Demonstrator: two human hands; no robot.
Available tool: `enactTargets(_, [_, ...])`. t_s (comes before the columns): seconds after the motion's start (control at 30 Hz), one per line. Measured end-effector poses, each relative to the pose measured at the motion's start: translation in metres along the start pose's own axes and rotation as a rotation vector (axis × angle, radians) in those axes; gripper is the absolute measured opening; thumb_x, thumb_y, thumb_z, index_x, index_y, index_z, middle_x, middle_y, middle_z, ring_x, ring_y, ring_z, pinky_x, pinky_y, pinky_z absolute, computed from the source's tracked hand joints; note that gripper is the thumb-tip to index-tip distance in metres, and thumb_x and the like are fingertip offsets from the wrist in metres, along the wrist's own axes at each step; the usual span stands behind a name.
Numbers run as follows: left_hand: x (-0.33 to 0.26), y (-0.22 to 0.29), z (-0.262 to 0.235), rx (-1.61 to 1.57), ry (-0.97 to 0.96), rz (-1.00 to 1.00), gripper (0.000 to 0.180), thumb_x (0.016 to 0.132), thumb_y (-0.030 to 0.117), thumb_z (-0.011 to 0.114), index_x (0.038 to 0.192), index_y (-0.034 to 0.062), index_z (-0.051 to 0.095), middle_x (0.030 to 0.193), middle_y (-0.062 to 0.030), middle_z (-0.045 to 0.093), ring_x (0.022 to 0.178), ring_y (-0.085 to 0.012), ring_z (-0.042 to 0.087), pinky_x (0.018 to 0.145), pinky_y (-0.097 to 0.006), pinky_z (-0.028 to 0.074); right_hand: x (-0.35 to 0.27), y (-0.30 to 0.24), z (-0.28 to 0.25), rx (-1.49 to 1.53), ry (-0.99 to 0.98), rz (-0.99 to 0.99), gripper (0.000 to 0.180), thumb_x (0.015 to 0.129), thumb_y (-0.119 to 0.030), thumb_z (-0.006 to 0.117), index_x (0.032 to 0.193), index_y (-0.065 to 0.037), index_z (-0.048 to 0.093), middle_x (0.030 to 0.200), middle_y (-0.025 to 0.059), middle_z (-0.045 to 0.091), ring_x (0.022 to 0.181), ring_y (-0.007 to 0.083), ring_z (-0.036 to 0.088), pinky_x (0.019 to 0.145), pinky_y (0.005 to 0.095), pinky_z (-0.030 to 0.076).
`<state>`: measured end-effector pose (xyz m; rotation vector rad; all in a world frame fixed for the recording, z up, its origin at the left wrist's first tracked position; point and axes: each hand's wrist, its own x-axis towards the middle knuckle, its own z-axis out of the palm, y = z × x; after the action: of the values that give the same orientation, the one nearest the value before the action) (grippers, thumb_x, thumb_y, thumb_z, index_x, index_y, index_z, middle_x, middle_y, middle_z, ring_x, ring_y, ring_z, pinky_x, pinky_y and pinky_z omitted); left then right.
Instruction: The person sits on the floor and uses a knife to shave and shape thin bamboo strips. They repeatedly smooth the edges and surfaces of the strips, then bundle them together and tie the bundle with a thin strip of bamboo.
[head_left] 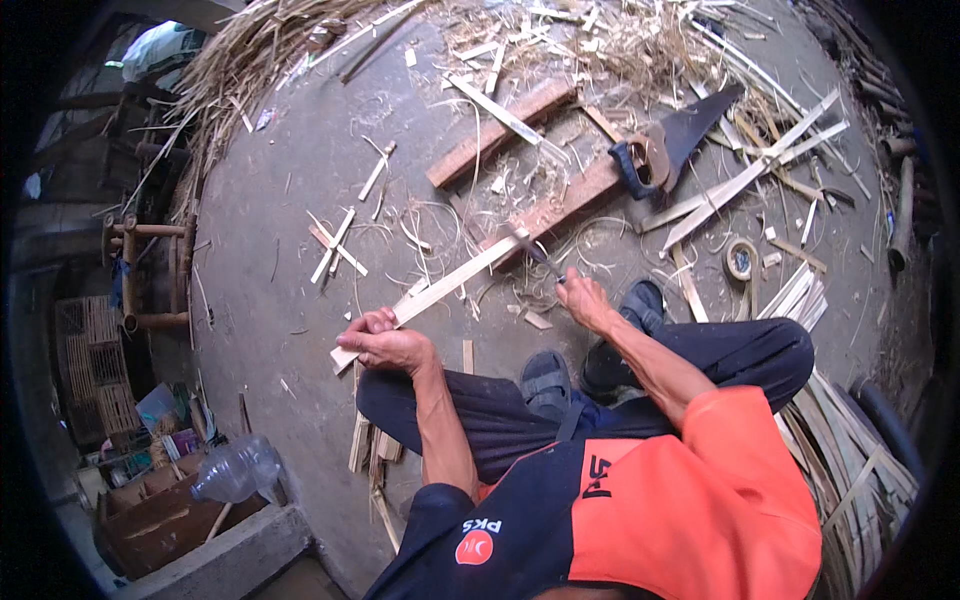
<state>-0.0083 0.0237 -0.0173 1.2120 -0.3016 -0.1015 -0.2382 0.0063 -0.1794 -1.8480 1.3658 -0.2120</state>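
My left hand [385, 343] grips the near end of a long pale bamboo strip [450, 283], which slants up to the right toward a reddish wooden plank [560, 205]. My right hand [585, 300] holds a knife [535, 252] by its handle, the blade's tip touching the strip's far end. I sit cross-legged on the concrete floor [290, 200] in dark trousers and sandals, both hands in front of my knees.
A hand saw [665, 150] lies by the plank, with a second plank [500, 132] behind. Bamboo strips and shavings litter the floor, a bundle of strips [850, 470] at my right, a tape roll [740, 258], a plastic bottle [235, 470] and a small bamboo stool [150, 275] at left.
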Motion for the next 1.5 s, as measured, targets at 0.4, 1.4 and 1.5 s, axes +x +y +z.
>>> enactTargets(0.4, [0.006, 0.013, 0.049, -0.293, -0.065, -0.072, 0.040, 0.091, 0.043, 0.042, 0.069, 0.0102, 0.037, 0.051, 0.0035, 0.027, 0.043, -0.0057, 0.025, 0.039, -0.022, 0.025, -0.002, -0.027, -0.043, 0.419, -0.219, 0.331, 0.033, 0.084, -0.027, 0.045, 0.093, 0.005, 0.050, 0.055, 0.0121, 0.051, 0.047, 0.0214, 0.052, 0.043, 0.0375, 0.040])
enactTargets(1.4, [0.027, 0.002, 0.089, -0.355, -0.684, -0.052, 0.029, 0.088, 0.010, 0.045, 0.065, 0.0141, 0.028, 0.048, 0.0057, 0.021, 0.037, -0.0041, 0.018, 0.032, -0.022, 0.023, 0.009, -0.052, -0.072, 0.129, -0.112, -0.072, 0.033, 0.083, -0.032, 0.050, 0.092, -0.001, 0.055, 0.070, 0.0259, 0.057, 0.073, 0.0400, 0.060, 0.063, 0.0476, 0.047])
enactTargets(1.5, [0.025, 0.007, 0.093, -0.386, -0.743, -0.066, 0.029, 0.089, 0.011, 0.044, 0.064, 0.0141, 0.028, 0.049, 0.0059, 0.020, 0.038, -0.0043, 0.018, 0.033, -0.022, 0.022, 0.037, 0.007, -0.041, 0.114, -0.058, 0.016, 0.033, 0.082, -0.032, 0.052, 0.088, 0.000, 0.050, 0.072, 0.0276, 0.057, 0.074, 0.0411, 0.059, 0.062, 0.0477, 0.045])
